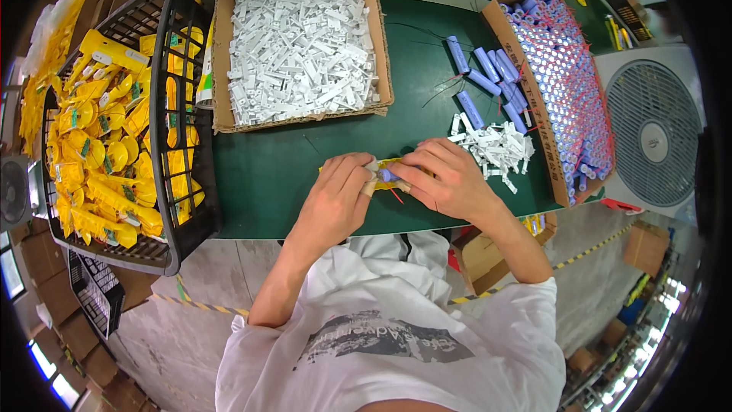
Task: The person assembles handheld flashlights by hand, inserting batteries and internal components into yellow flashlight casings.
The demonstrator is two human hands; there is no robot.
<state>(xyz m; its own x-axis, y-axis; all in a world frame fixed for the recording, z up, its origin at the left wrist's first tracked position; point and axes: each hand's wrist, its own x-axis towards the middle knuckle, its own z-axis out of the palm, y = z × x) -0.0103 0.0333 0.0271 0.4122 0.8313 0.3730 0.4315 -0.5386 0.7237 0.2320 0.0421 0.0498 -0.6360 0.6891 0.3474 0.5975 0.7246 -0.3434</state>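
At the near edge of the green table, both of my hands close around a small yellow plastic casing point(396, 185). A purple cylindrical battery cell point(386, 175) shows inside it, with a short red wire hanging below. My left hand point(335, 194) grips the casing's left end, fingers bent and pressed together; a light wrapping shows on a fingertip. From the right, my right hand point(456, 183) holds the casing, thumb and fingertips against the cell. The fingers hide much of the casing. Just beyond my right hand lie loose white plastic pieces point(503, 149) and several wired purple cells point(470, 110).
A cardboard tray point(386, 69) of white parts stands ahead. On the left is a black basket point(164, 130) filled with yellow casings. To the right, a carton point(534, 99) holds many purple cells beside a fan point(654, 133). An open box point(488, 263) sits below the table edge.
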